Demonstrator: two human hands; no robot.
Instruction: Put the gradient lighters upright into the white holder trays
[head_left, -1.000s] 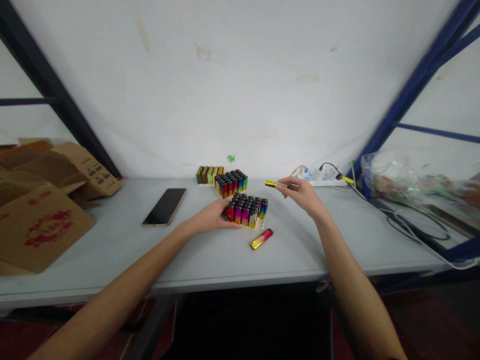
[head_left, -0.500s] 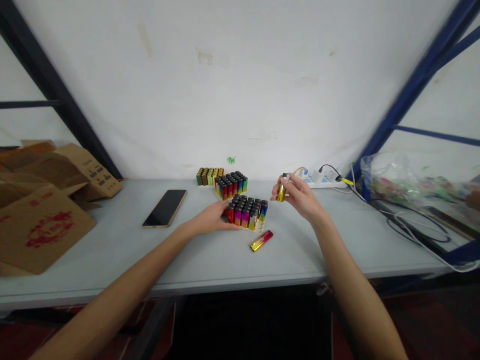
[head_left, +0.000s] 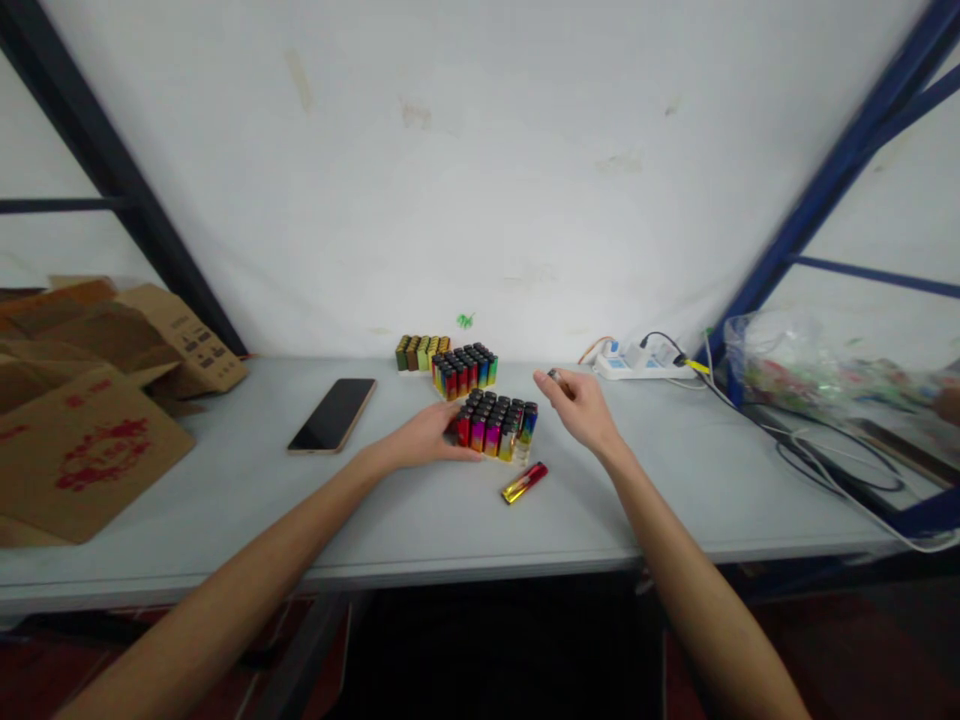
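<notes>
My left hand (head_left: 433,437) grips the left side of a tray of upright lighters (head_left: 491,424), shiny red, pink, gold and blue with black tops. Pale, bare slots of the tray (head_left: 522,453) show at its right front corner. To the right and slightly above, my right hand (head_left: 579,403) is closed around a lighter (head_left: 556,376); only its top end shows, the fingers cover the rest. One red-and-gold lighter (head_left: 524,483) lies flat on the table in front of the tray.
Behind stand a second block of colourful lighters (head_left: 465,370) and a green-and-brown one (head_left: 421,352) by the wall. A phone (head_left: 332,415) lies to the left, beyond it cardboard boxes (head_left: 90,450). A power strip (head_left: 637,368) with cables and a plastic bag (head_left: 780,350) are at the right.
My right hand has turned and closed more around its lighter, which was upright with its gold body showing. My left hand stays on the tray.
</notes>
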